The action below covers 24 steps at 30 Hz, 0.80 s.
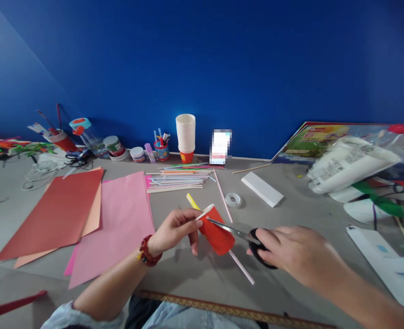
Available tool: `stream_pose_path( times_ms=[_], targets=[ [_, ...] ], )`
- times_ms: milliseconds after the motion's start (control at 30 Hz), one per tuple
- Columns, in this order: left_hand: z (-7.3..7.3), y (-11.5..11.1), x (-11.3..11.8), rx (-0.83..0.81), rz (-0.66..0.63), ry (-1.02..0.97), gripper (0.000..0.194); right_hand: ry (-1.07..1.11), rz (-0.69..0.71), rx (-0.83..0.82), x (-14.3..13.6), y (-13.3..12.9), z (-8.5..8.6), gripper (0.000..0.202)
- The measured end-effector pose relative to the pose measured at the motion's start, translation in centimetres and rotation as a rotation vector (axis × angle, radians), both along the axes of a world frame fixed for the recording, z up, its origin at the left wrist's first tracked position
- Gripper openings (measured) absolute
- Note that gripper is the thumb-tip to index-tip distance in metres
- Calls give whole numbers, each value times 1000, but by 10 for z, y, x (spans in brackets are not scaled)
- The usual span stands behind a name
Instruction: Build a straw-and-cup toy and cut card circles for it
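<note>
From my distant station I see the left hand [179, 228] gripping a red cup [218, 235] near its white end, tilted above the surface [178, 274]. The right hand [294, 246] is closed around the scissors [248, 236] — their tips lie at the cup's side, though I can't tell whether they're cutting. A pink straw [242, 267] shows beyond the cup's lower end.

And not a word can be read here! Marks like lettering cross the colourful board [313, 142], too blurred; small print covers the white plastic packet [353, 162], illegible too; and the upright screen [220, 148] is pixelated beyond reading!
</note>
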<state>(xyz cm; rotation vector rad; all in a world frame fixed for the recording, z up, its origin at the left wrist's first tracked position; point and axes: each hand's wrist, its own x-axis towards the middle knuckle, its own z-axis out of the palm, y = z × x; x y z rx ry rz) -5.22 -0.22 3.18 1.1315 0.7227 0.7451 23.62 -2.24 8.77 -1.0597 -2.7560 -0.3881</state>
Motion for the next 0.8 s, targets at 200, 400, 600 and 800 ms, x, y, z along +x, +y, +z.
stream_pose_path(
  times_ms=[200, 400, 600, 800],
  targets=[
    [1, -3, 2, 34, 35, 12, 30, 6, -3, 82, -6, -1, -2, 40],
    [0, -4, 3, 56, 65, 20, 31, -2, -11, 52, -6, -2, -3, 31],
    [-1, -4, 4, 55, 80, -10, 31, 16, -12, 59, -7, -1, -2, 37],
    [-2, -4, 4, 76, 91, -15, 34, 41, 34, 73, -7, -1, -3, 45]
  ],
)
